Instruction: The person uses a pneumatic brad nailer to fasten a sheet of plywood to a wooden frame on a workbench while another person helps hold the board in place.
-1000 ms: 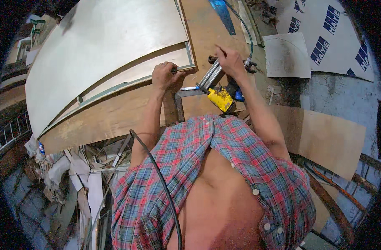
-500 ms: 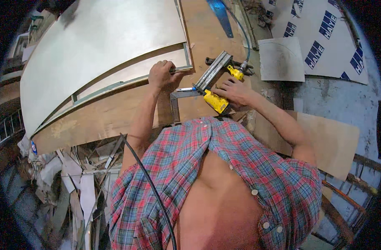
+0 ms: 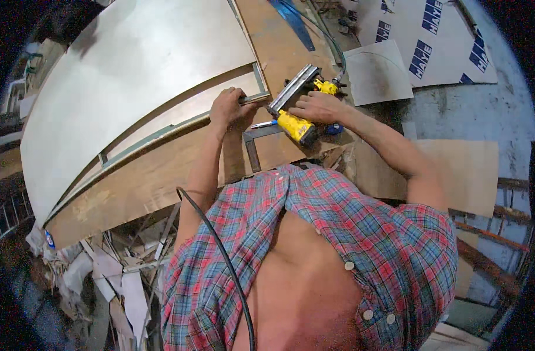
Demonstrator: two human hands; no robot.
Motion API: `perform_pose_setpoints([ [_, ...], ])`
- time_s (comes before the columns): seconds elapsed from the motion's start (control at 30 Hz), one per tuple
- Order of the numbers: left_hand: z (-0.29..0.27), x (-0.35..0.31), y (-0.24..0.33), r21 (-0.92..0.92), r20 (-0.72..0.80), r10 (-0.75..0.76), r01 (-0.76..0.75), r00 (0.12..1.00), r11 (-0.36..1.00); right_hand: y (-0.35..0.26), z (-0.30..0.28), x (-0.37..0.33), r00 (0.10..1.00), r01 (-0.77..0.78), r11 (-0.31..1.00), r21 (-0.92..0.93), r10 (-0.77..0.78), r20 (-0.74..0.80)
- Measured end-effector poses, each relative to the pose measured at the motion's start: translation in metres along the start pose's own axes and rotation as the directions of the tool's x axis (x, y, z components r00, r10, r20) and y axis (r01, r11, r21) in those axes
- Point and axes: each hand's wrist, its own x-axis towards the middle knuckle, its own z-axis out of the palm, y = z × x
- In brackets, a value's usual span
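My left hand point(image 3: 226, 109) grips the near right corner of a thin wooden frame point(image 3: 182, 124), fingers curled over its edge. On that frame lies a large pale panel point(image 3: 150, 64) with a curved near edge. My right hand point(image 3: 320, 108) is wrapped round the handle of a yellow nail gun point(image 3: 295, 126) with a long silver magazine, held just right of the frame's corner. Between the hands, a blue-and-white pen point(image 3: 264, 124) and a dark metal square point(image 3: 253, 153) lie on the brown workbench board point(image 3: 133, 196).
An air hose point(image 3: 341, 63) runs from the gun to the far side. A blue tapered tool point(image 3: 293, 23) lies at the bench's far end. Offcuts point(image 3: 121, 292) heap up at lower left. Loose sheets point(image 3: 379, 73) lean at right. A black cable point(image 3: 220, 245) hangs across my shirt.
The nail gun has come a little closer to the frame's corner and turned slightly in my right hand. My left hand keeps its hold. The whole view has shifted slightly.
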Motion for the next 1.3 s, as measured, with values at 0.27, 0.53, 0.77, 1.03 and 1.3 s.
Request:
perform_pose_setpoints([
  [0.27,0.009,0.002,-0.009,-0.081,-0.045,0.096,-0.099,0.994,0.992,-0.048,0.004,0.018,0.938,-0.137,0.987,-0.088,0.1,-0.332],
  [0.53,0.013,0.005,-0.017,-0.093,-0.082,0.179,-0.186,0.98,0.978,-0.063,0.034,0.023,0.875,-0.353,0.932,-0.08,0.299,-0.38],
  [0.77,0.006,0.003,-0.009,-0.104,-0.073,0.127,-0.134,0.989,0.986,-0.071,0.038,0.022,0.854,-0.397,0.913,-0.091,0.332,-0.4],
  [1.03,0.009,0.001,-0.014,-0.132,-0.084,0.124,-0.135,0.989,0.982,-0.074,0.046,0.021,0.821,-0.436,0.895,-0.092,0.354,-0.447],
  [1.3,0.006,0.003,-0.012,-0.153,-0.062,0.122,-0.13,0.991,0.98,-0.075,0.057,0.02,0.801,-0.445,0.894,-0.057,0.368,-0.473],
])
